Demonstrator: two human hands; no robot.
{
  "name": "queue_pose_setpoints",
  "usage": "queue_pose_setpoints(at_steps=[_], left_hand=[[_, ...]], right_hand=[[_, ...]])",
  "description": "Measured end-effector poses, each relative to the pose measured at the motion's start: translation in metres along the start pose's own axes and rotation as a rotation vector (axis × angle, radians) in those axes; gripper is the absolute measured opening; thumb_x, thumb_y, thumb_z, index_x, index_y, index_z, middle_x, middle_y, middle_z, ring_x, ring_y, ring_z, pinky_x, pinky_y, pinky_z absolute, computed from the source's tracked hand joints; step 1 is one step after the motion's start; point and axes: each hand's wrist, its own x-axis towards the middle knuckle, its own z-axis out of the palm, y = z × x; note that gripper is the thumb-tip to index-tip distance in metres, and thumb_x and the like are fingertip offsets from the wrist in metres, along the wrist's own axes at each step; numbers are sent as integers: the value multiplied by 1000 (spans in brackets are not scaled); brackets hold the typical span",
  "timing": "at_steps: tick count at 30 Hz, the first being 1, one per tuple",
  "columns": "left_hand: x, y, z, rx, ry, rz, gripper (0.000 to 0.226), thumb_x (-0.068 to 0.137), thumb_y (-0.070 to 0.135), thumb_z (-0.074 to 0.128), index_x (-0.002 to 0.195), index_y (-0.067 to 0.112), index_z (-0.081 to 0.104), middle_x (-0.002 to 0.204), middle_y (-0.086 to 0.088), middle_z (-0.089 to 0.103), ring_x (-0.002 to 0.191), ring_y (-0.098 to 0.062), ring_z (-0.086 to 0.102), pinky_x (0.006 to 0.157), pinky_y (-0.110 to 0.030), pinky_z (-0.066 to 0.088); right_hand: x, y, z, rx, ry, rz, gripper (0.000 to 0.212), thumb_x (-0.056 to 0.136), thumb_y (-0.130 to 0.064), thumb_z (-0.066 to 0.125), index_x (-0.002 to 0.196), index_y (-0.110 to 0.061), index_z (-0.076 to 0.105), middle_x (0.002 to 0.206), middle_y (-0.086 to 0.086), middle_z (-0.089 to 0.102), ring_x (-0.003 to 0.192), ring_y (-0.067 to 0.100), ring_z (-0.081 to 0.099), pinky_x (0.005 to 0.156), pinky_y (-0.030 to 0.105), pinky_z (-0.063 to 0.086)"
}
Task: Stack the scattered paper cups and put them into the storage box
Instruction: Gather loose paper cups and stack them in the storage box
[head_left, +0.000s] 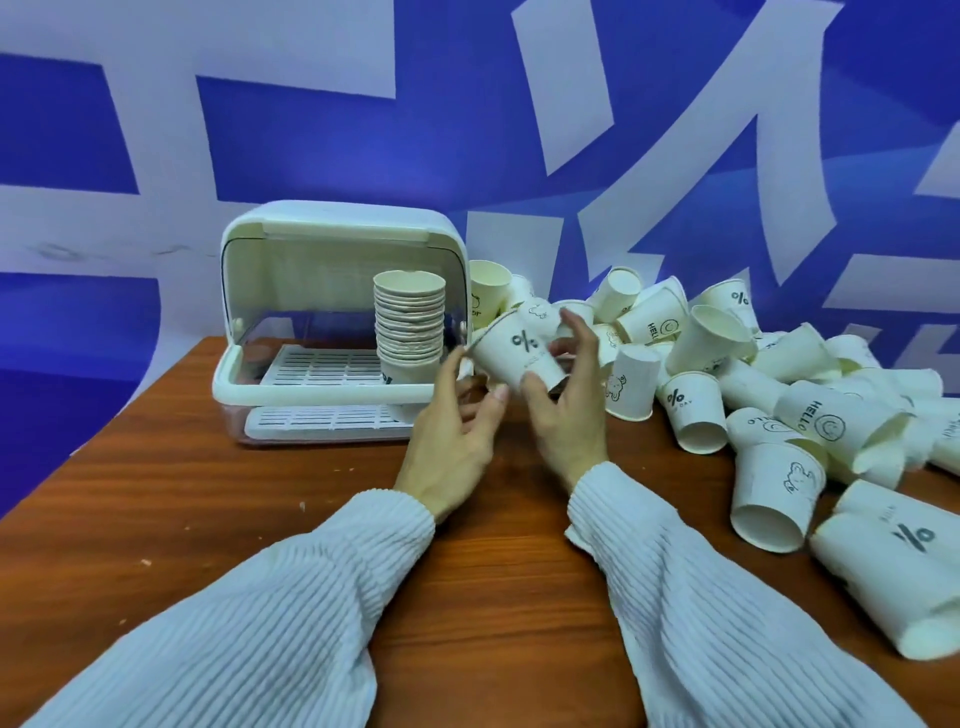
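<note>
Wooden desk (218, 525), box beside: right hand (563, 415) fingers grasped tilted cup (519, 358), left hand (457, 441) fingers relaxed beneath, probably steadying for stacking.

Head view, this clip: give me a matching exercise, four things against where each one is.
Things:
1. stack of cups
2. percent-sign cup
3. HELLO cup
4. slotted tray

Places:
A. lying on its side in the pile at right
B. standing upright inside the storage box
C. floor of the box
D. between both hands

Pairs: 1-B, 2-D, 3-A, 4-C
</note>
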Motion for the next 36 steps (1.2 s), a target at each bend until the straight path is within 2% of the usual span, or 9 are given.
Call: queue_pose_setpoints(at_steps=[3,7,9,12,16,22,27,32,36], left_hand=[[1,-1,-3,-122,101,-23,68,97,42,65,152,39,25,126,3,68,106,-3,70,100,-35,55],[-1,0,-5,-16,223,17,67,86,52,69,140,47,29,125,3,65,103,-11,70,90,-44,60],[-3,2,-6,50,237,43,76,79,57,66,142,47,25,133,2,58,111,-17,64,89,-44,59],[-4,3,-5,113,223,87,84,78,52,70,146,43,22,138,10,47,122,-18,55,94,-48,57],[-5,1,-3,149,205,118,86,80,47,70,149,40,20,137,14,43,118,-8,51,96,-47,55],[-6,6,-4,173,160,115,87,84,43,69,152,41,14,130,13,50,106,-12,61,88,-46,58],[-10,10,-6,195,168,102,91,84,43,69,153,45,10,136,15,48,117,-14,58,95,-47,56],[-11,12,-8,234,185,109,92,85,42,71,153,44,9,148,6,48,126,-17,54,103,-45,50],[-11,12,-9,239,177,122,94,87,35,74,154,42,9,151,5,45,130,-15,51,107,-40,47]], right_hand=[[-12,-9,9,39,-111,-53,54,90,-42,55,139,-20,53,124,-3,60,111,4,56,94,23,48],[2,-3,7,-95,93,0,38,98,-39,50,129,-20,62,126,-3,65,119,13,58,103,41,49],[15,13,7,-374,142,-8,44,96,-31,57,138,-21,58,140,0,60,133,20,50,114,46,40],[34,37,11,-713,3,24,67,95,-34,58,158,-20,39,165,7,36,156,28,24,128,48,18],[53,54,21,-889,-172,91,82,92,-43,55,164,-22,24,171,8,24,160,30,8,129,52,3],[52,56,21,-1022,-197,123,75,82,-32,66,152,-19,44,146,17,46,144,38,33,126,53,13],[52,51,19,-1087,-254,40,59,86,-17,63,143,-16,50,156,11,45,155,37,21,127,57,2],[48,44,18,-1160,-322,43,68,86,-40,63,149,-30,42,145,16,48,142,38,35,124,54,14],[49,45,25,-1144,-335,-3,61,88,-37,62,144,-18,45,156,12,46,155,36,22,125,55,-3]])
